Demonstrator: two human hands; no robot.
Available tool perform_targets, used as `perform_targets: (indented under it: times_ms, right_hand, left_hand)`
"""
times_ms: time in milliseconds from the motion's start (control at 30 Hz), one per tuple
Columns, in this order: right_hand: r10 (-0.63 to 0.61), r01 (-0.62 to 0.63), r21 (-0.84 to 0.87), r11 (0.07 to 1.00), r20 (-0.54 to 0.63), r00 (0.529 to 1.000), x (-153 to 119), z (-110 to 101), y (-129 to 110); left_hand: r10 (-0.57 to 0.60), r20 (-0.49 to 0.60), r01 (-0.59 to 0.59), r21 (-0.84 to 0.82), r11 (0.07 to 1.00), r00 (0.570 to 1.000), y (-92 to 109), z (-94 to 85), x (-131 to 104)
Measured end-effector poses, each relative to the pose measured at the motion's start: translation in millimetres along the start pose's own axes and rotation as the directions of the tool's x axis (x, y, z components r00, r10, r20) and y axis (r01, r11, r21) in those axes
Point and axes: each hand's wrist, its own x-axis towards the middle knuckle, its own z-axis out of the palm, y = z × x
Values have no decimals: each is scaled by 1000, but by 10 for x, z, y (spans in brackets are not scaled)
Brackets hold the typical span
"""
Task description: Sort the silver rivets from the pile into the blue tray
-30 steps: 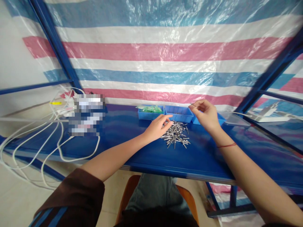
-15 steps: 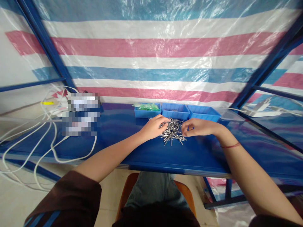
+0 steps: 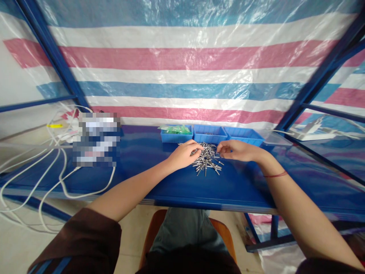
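Observation:
A heap of slim silver metal pins that look like blind rivets (image 3: 207,163) lies on the blue table between my two hands. My left hand (image 3: 186,154) reaches over the heap's left side, fingers curled and bent towards the thumb. At the heap's right edge is my right hand (image 3: 238,150), its fingertips drawn in near the thumb. Whatever either hand may hold is too small to make out. Just behind the heap stands a blue bin (image 3: 209,139) with a few small pieces in it.
Left of that bin, another blue bin (image 3: 171,137) holds green plastic bags (image 3: 179,129). A third blue bin (image 3: 248,140) stands on the right, beside a clear plastic lid (image 3: 276,138). White cables (image 3: 64,179) loop over the table's left end. Blue posts (image 3: 313,83) rise at both sides.
My right hand has lifted slightly away from the heap, and its fingers have drawn closer together. My left hand stays over the heap's left side.

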Motion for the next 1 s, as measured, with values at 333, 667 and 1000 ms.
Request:
perform_targets:
  times_ms: [333, 667, 1000]
  right_hand:
    - [-5, 177, 459, 871, -352, 936, 191, 253, -333]
    - [-76, 265, 361, 894, -461, 884, 224, 378, -451]
    - [-352, 352, -108, 930, -537, 766, 186, 326, -443]
  left_hand:
    - [-101, -37, 97, -93, 991, 994, 73, -7, 34]
    - [-174, -40, 158, -258, 953, 984, 58, 6, 52]
    - [-195, -90, 161, -290, 943, 977, 56, 2, 58]
